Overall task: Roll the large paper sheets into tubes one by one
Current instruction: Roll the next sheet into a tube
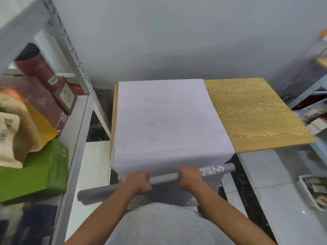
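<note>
Both hands, the left hand [139,182] and the right hand [190,176], are curling their fingers round a thin grey tube [163,180] at the lower centre of the frame, just off the desk's near edge. The rolling appears barely started: most of the paper sheet [166,121] is lying flat on the wooden desk [253,114]. Shelving with boxes [40,96] is standing at the left, a plain wall behind.

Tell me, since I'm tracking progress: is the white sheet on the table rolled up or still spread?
Mostly spread: the white sheet lies flat over the table; only its near end is wound into the grey tube.
</note>
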